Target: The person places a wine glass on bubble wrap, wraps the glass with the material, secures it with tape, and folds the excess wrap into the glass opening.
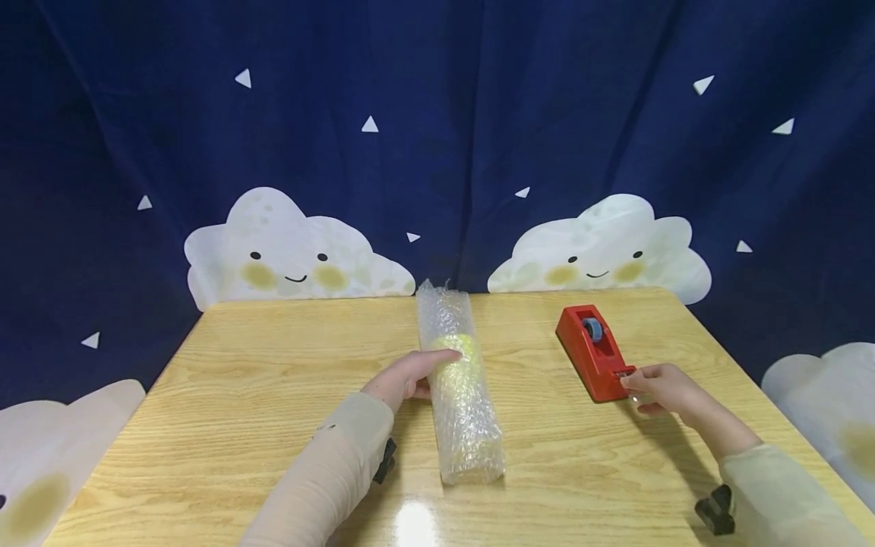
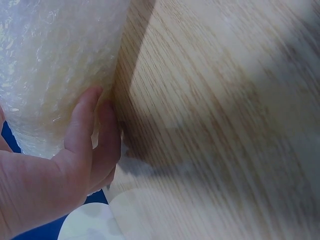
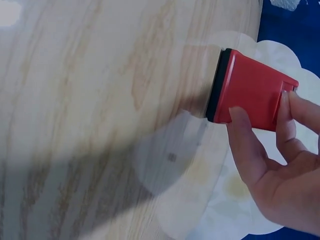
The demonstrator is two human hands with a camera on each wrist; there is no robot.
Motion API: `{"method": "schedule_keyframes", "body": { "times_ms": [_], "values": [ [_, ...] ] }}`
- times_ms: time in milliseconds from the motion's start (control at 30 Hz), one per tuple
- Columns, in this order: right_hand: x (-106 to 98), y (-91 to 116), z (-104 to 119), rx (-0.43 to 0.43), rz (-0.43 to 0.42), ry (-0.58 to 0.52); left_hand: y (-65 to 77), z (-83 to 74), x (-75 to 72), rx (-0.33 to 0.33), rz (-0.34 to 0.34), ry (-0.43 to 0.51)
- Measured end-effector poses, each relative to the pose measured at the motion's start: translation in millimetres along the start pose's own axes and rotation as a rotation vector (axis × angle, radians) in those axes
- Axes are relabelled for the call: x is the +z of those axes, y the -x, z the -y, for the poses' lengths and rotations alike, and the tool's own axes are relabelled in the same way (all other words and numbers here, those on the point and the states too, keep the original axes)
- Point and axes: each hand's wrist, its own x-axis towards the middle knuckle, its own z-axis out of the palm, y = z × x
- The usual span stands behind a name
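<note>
A long roll of bubble wrap (image 1: pixel 472 425) with something yellow inside lies lengthwise in the middle of the table. My left hand (image 1: pixel 410 374) holds its left side, thumb on top and fingers low against the side. The left wrist view shows those fingers (image 2: pixel 82 120) curved against the bubble wrap (image 2: pixel 55 60). On the right stands a red tape dispenser (image 1: pixel 593 365) with a small bluish tape roll (image 1: pixel 592 329). At its front end my right hand (image 1: pixel 666 391) pinches clear tape by the cutter. In the right wrist view, fingertips touch the dispenser's (image 3: pixel 252 90) front.
The wooden table (image 1: pixel 287 357) reaches back to a dark blue curtain (image 1: pixel 437 152) with white triangles and smiling clouds. A dark device sits at each wrist. Light glares off the table's near edge.
</note>
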Motion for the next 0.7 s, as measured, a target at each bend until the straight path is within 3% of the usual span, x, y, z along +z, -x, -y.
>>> {"method": "schedule_keyframes", "body": {
  "times_ms": [700],
  "values": [
    [-5.6,-2.4,-2.8,-0.028,0.069,-0.005,-1.3,0.9,0.0,0.003,-0.001,0.004]
  ]
}}
